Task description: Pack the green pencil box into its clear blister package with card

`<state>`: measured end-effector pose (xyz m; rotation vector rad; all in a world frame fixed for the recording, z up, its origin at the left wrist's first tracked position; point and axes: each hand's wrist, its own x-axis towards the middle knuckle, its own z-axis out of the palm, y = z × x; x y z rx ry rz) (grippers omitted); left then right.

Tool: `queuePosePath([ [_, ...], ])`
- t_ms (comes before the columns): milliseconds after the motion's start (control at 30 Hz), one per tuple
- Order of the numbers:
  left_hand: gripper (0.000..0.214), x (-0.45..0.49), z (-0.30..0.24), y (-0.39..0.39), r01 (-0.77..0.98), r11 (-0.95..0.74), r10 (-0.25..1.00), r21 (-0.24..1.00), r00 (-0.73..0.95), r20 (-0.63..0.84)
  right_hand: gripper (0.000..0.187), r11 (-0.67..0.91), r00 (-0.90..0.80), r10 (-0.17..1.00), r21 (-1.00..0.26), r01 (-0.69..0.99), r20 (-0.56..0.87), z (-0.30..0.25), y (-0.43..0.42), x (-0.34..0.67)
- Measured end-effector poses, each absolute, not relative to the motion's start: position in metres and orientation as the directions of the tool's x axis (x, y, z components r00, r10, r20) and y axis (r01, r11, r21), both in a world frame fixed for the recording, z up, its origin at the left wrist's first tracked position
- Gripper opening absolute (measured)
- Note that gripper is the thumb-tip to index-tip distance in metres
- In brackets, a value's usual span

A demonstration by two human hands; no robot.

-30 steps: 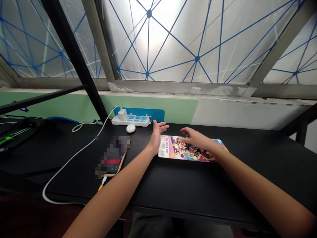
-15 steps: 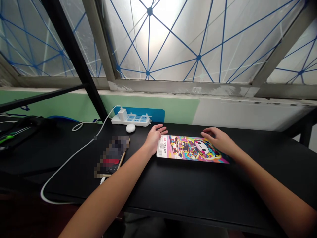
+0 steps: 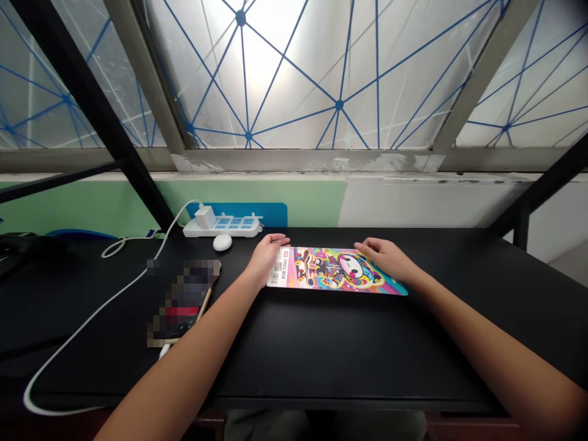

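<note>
A flat, brightly coloured pencil box [image 3: 340, 269] with a cartoon figure on its face lies crosswise between my hands, over the black desk. At its white labelled end, my left hand [image 3: 263, 260] grips the box, fingers reaching past the far corner and thumb out of sight. My right hand [image 3: 386, 256] is closed at the far right edge, its fingertips curled at the rim and the palm over the right end. Whether the box rests fully on the desk or is slightly raised I cannot tell.
Left of my left forearm lies a phone [image 3: 186, 303], partly blurred, with a white cable [image 3: 92, 312] looping around it. A white power strip [image 3: 225, 226] with a plugged-in charger sits against the wall, and a white rounded case [image 3: 222, 243] is before it. Black frame bars stand at both sides.
The view has turned right, so everything sits further left. The box's right end shows a little more beside my right hand; both hands stay at its two ends.
</note>
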<state>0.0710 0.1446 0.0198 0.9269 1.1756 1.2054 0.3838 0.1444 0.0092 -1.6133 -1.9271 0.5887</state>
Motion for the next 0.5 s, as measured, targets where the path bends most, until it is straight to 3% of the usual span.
queuePosePath([
  [67, 0.014, 0.071, 0.021, 0.143, -0.089, 0.144, 0.988, 0.986, -0.039, -0.148, 0.047, 0.203, -0.119, 0.978, -0.629, 0.751, 0.173, 0.011, 0.142, 0.381],
  [200, 0.04, 0.069, 0.02, 0.143, 0.021, 0.032, 0.998, 0.999, -0.051, -0.031, 0.043, 0.273, -0.089, 0.945, -0.607, 0.746, 0.315, 0.019, 0.134, 0.372],
  [333, 0.046, 0.067, 0.023, 0.141, 0.13, -0.206, 0.97, 0.97, -0.103, 0.219, 0.04, 0.381, -0.091, 0.863, -0.519, 0.765, 0.498, 0.027, 0.124, 0.367],
  [500, 0.042, 0.07, 0.036, 0.125, 0.289, -0.437, 0.813, 0.852, -0.277, 0.511, 0.054, 0.477, -0.254, 0.8, -0.321, 0.818, 0.543, 0.032, 0.121, 0.367],
])
